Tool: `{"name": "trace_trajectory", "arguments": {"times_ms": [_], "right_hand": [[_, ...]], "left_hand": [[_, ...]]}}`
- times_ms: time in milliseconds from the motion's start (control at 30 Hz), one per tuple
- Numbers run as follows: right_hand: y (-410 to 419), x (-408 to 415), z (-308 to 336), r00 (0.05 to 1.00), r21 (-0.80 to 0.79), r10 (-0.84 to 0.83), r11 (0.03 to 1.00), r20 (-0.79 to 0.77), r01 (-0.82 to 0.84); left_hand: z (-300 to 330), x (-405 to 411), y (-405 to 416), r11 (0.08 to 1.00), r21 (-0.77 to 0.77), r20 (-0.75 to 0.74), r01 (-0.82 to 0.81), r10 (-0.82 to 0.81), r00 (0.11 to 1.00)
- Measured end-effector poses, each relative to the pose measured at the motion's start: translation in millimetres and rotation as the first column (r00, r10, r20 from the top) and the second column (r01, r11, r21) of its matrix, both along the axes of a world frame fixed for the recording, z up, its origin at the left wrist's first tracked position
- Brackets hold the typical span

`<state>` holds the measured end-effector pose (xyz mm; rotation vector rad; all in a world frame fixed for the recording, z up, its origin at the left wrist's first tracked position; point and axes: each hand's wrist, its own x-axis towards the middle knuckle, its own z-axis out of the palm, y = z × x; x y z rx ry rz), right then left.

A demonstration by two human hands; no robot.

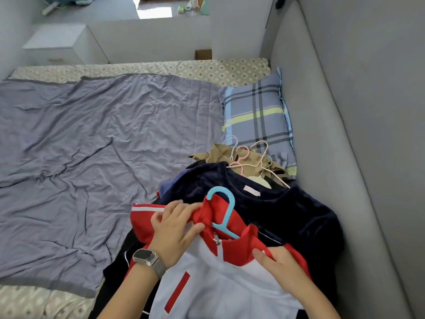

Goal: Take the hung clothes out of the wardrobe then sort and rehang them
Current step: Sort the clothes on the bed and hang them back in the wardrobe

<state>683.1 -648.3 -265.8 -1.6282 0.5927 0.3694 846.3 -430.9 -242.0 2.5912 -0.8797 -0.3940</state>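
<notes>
Nearest at six o'clock, red-and-white jacket [213, 284] atop the clothes pile on the bed [69, 157], right hand [279, 270] pinching its collar, left hand [174, 229] gripping red fabric beside blue hanger [224, 215], navy top [276, 212] beyond, plaid pillow [255, 116] at one o'clock

The pink label [252, 190] on the navy garment [287, 210] is too blurred to read.
</notes>
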Motion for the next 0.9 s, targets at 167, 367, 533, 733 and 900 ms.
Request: {"name": "trace_trajectory", "arguments": {"times_ms": [167,367,533,733,900], "right_hand": [[-24,-3,12,0.995,0.149,0.059,0.988,-0.075,-0.047],[-91,55,0,0.955,-0.434,-0.197,0.857,0.220,0.277],[-144,95,-43,0.963,-0.702,-0.270,0.689,-0.019,0.180],[-111,88,-59,0.976,-0.751,-0.122,0.658,-0.177,-0.054],[-57,69,-32,0.999,-0.738,-0.033,0.673,0.023,0.039]], "left_hand": [[6,8,-1,0.994,0.048,0.294,0.103,-0.113,0.949],[6,7,2,0.998,-0.042,0.105,0.051,-0.046,0.993],[6,-1,11,0.998,-0.054,0.098,0.040,-0.035,0.995],[12,-6,26,0.997,-0.060,0.035,-0.053,0.055,0.998],[7,-10,40,0.982,-0.093,-0.044,-0.161,0.158,0.986]]}}
